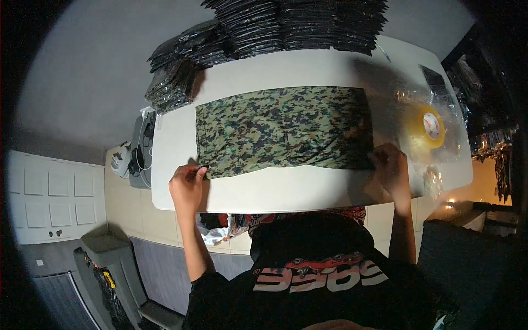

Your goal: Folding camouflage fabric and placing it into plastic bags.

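A camouflage cloth (pixel 280 132) in green, brown and black lies spread flat as a long rectangle on the white table (pixel 264 192). Its near edge curves and has a few soft creases along it. My left hand (pixel 186 187) pinches the near left corner between thumb and fingers. At the near right corner, my right hand (pixel 391 168) is closed on the cloth's edge; shadow darkens the fingertips there. Whether the cloth is a folded garment or a plain piece, I cannot tell.
Tall stacks of shiny black plastic packages (pixel 308 27) line the table's far edge, with another pile (pixel 173 82) at the far left. A roll of yellowish tape (pixel 432 126) lies on clear plastic at the right. A grey sofa (pixel 126 275) stands at the lower left.
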A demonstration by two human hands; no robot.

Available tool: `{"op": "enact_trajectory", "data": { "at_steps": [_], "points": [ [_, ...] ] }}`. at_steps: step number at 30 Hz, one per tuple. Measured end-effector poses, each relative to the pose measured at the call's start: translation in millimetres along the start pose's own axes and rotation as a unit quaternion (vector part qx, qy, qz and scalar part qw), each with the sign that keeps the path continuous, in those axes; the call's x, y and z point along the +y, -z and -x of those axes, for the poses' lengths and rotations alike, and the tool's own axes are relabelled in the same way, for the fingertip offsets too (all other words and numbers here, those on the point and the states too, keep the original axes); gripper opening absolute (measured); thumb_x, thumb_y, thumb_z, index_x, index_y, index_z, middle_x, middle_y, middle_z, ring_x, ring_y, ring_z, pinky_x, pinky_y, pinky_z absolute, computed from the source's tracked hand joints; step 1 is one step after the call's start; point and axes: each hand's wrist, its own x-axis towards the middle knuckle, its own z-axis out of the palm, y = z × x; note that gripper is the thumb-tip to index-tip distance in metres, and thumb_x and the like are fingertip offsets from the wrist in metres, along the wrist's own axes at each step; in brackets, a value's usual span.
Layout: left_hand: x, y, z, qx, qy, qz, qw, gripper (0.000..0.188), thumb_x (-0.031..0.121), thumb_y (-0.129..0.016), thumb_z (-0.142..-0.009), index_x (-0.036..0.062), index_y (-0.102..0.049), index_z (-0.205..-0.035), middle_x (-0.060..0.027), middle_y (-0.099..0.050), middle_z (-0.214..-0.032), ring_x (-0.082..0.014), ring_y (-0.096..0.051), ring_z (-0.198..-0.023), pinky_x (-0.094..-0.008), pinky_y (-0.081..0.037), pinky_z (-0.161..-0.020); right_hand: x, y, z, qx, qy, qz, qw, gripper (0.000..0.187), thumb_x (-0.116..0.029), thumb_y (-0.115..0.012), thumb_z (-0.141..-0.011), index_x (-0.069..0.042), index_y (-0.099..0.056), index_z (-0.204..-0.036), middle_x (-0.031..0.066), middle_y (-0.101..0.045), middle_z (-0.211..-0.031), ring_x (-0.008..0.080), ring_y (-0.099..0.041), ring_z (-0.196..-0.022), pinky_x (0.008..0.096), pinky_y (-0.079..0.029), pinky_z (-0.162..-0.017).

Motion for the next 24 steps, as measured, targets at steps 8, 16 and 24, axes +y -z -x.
{"op": "enact_trajectory", "data": {
  "at_steps": [8,16,24],
  "points": [
    [-23,2,-18,-0.017,0.102,0.144,0.984,0.015,0.007,-0.08,-0.093,-0.0048,-0.072,-0.097,-0.0031,-0.073,-0.086,-0.0086,-0.061,-0.076,-0.0245,-0.049,-0.071,26,30,-26,-0.015,-0.058,-0.048,0.997,0.016,-0.013,-0.077,-0.093,0.002,-0.078,-0.098,0.0149,-0.078,-0.087,0.0188,-0.072,-0.076,0.0346,-0.056,-0.075],
    [-21,11,-23,-0.108,0.079,0.187,0.973,0.03,0.005,-0.076,-0.095,-0.0022,-0.068,-0.122,-0.005,-0.072,-0.088,-0.0094,-0.062,-0.081,-0.0254,-0.05,-0.074,63,37,-24,-0.129,-0.085,-0.233,0.96,0.027,-0.009,-0.081,-0.087,-0.001,-0.073,-0.112,0.0053,-0.073,-0.094,0.015,-0.068,-0.089,0.0308,-0.054,-0.082],
    [-39,4,-31,-0.1,0.045,0.222,0.969,0.025,0.004,-0.07,-0.1,-0.0024,-0.067,-0.124,-0.0048,-0.07,-0.098,-0.0093,-0.059,-0.09,-0.0244,-0.048,-0.08,59,23,-19,-0.123,-0.052,-0.329,0.935,0.038,-0.009,-0.078,-0.09,0.0,-0.066,-0.124,0.0061,-0.069,-0.108,0.0143,-0.067,-0.095,0.0312,-0.056,-0.079]
  ]
}}
